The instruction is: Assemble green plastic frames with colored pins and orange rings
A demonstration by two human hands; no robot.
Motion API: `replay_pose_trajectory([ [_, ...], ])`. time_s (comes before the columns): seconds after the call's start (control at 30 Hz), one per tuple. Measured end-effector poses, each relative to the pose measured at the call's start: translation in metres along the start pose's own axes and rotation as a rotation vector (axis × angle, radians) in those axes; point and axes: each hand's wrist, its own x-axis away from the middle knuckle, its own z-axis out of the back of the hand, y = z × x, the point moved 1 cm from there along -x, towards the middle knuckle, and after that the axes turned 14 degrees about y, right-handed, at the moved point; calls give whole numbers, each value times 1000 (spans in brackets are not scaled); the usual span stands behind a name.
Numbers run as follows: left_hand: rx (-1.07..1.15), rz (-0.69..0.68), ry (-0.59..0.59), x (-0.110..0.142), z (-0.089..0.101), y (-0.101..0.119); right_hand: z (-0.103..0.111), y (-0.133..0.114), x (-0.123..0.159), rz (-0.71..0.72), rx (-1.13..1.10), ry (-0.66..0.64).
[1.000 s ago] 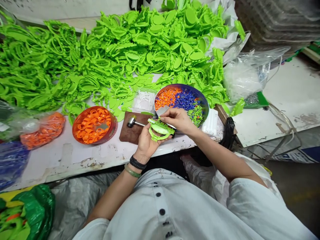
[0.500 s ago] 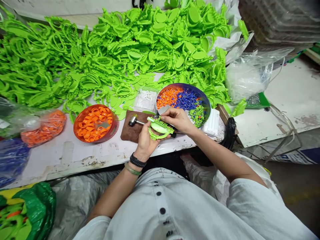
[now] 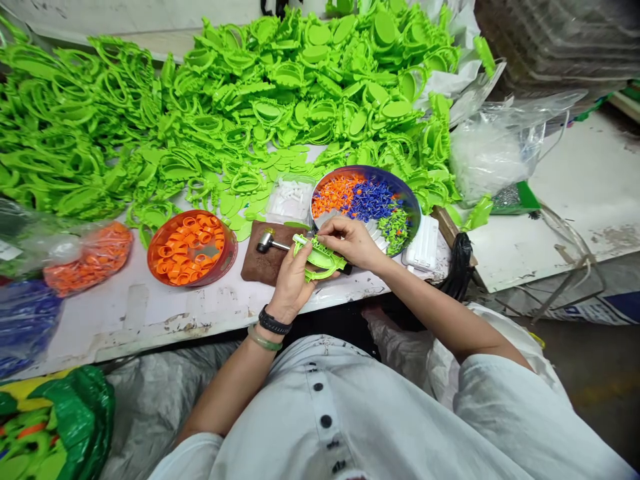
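Holding with the left hand [image 3: 291,283]: a green frame [image 3: 323,259], clamped between thumb and fingers, near the front edge of the table [image 3: 120,323].
Right hand [image 3: 354,243]: bent, at the right side of the frame, fingertips by its top edge; pinching or only touching, cannot tell.
White stick [image 3: 301,240]: on the left end of the frame, near the left thumb.
Left wrist: black watch [image 3: 274,321], with a green bangle [image 3: 265,340] next to it, nearer the elbow.
Hammer [image 3: 265,242]: lying on a brown pad [image 3: 257,265], head to the left, handle partly hidden by the left hand.
Red bowl [image 3: 229,259]: left of the pad, with orange rings [image 3: 187,241] inside.
Blue bowl [image 3: 411,207]: behind the right hand, with orange pins [image 3: 337,193], blue pins [image 3: 371,198] and green pins [image 3: 394,227] inside.
Clear box [image 3: 290,199]: behind the pad, beside the blue bowl, with small white bits inside.
White case [image 3: 423,243]: just right of the blue bowl.
Green pile [image 3: 280,87]: across the back of the table, frames and flat ovals all mixed up.
Far left: a clear bag of orange bits [image 3: 90,259], a blue bag [image 3: 27,327] near it, a green bag [image 3: 93,413] in the bottom corner.
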Motion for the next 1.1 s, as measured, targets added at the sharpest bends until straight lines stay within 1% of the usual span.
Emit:
replay_pose_trajectory([
  [0.13, -92, -79, -3, 0, 2, -4, -5, -5, 6, 107, 109, -20],
  [0.23, -109, -94, 43, -1, 5, -5, -1, -10, 6, 144, 185, -105],
  [0.3, -106, -89, 80, -2, 7, -4, 11, -9, -2, 135, 194, -165],
  [0.33, -101, -88, 97, -3, 9, -2, 21, -7, -7, 126, 216, -147],
  [0.37, -92, -91, 111, -4, 10, 0, 32, -3, -14, 118, 271, -94],
  [0.43, -70, -100, 135, -5, 12, 4, 54, 6, -27, 101, 483, 27],
  [0.47, -59, -101, 145, -6, 13, 6, 61, 11, -33, 94, 605, 38],
  [0.5, -46, -97, 153, -6, 13, 7, 66, 16, -38, 95, 711, -5],
  [0.57, -18, -89, 160, -6, 13, 8, 64, 22, -43, 128, 843, -177],
  [0.63, 5, -84, 156, -6, 11, 7, 52, 24, -46, 180, 914, -308],
  [0.7, 14, -76, 147, -6, 10, 5, 37, 24, -48, 202, 1007, -366],
  [0.77, 15, -64, 139, -6, 8, 5, 25, 23, -50, 173, 1110, -388],
  [0.83, 23, -60, 131, -6, 8, 6, 21, 24, -53, 128, 1161, -395],
  [0.9, 37, -67, 131, -7, 8, 7, 21, 24, -54, 87, 1094, -342],
  [0.93, 44, -71, 133, -8, 8, 7, 22, 23, -54, 71, 1005, -284],
  [1.03, 56, -86, 139, -10, 9, 7, 24, 15, -43, 1, 577, -92],
  [1.1, 58, -95, 129, -11, 8, 6, 19, 6, -31, -28, 313, -64],
])
